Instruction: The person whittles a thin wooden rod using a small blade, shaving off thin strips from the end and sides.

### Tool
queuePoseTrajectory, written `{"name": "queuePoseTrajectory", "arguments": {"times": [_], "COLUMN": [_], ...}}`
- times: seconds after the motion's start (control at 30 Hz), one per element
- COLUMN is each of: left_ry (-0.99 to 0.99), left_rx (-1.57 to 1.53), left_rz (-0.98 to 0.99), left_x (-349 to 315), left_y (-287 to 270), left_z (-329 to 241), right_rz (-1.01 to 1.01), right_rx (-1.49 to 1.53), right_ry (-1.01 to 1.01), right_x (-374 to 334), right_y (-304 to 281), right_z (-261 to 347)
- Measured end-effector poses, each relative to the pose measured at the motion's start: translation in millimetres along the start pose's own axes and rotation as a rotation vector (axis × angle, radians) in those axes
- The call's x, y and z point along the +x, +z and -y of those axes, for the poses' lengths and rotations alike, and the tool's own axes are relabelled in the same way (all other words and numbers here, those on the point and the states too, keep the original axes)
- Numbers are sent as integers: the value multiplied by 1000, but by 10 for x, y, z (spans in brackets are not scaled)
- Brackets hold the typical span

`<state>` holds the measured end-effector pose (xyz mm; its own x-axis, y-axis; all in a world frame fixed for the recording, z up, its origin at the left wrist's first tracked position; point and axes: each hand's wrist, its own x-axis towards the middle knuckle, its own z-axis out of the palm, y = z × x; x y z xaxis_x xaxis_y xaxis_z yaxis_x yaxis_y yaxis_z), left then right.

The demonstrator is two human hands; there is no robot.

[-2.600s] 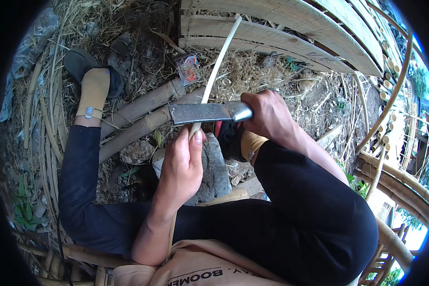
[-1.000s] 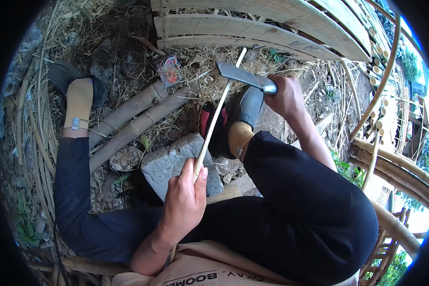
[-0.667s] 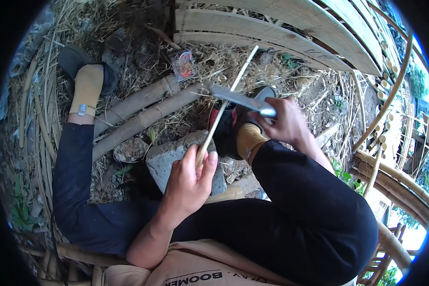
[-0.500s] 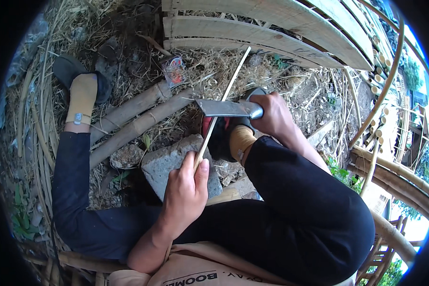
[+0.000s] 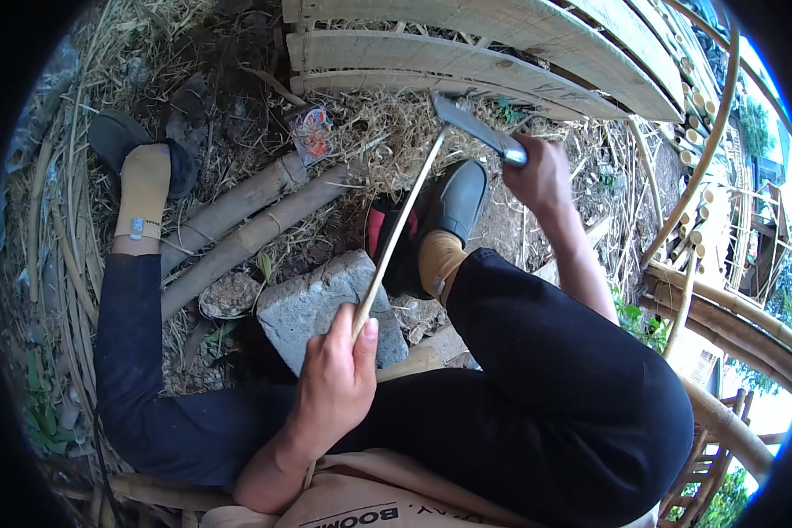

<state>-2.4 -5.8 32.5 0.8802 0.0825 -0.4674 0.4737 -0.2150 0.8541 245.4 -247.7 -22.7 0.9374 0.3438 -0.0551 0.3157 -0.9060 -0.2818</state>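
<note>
My left hand [image 5: 336,368] is closed around the lower part of a thin, pale bamboo strip [image 5: 399,231], which slants up and away to the right. The strip's lower end comes out below my wrist. My right hand [image 5: 537,176] grips the handle of a broad-bladed knife [image 5: 477,130], a cleaver-like blade with a metal collar. The blade lies across the far end of the strip, pointing up and left; whether it touches the strip I cannot tell. Most of the handle is hidden in my fist.
Below the strip sits a grey stone block [image 5: 312,304]. Two bamboo poles [image 5: 264,224] lie on the straw-strewn ground to the left. A slatted wooden panel [image 5: 493,66] stands at the far side, with stacked cut bamboo [image 5: 697,216] to the right. My shoe [image 5: 460,201] is close under the blade.
My right hand has moved the knife away from me, up and right, from the strip's middle to its far end. My left hand keeps its hold, nearly still.
</note>
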Motion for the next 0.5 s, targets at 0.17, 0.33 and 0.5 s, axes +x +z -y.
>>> {"name": "queuePoseTrajectory", "arguments": {"times": [0.17,0.33,0.5], "left_ry": [18,29,-42], "left_rx": [-18,-27,-248], "left_rz": [-17,-14,87], "left_x": [97,174,145], "left_y": [-59,-70,-73], "left_z": [83,138,222], "right_rz": [71,155,300], "right_rx": [71,66,148], "right_ry": [-55,-116,-168], "right_x": [-134,-282,-375], "right_y": [-40,61,-80], "right_z": [157,262,508]}}
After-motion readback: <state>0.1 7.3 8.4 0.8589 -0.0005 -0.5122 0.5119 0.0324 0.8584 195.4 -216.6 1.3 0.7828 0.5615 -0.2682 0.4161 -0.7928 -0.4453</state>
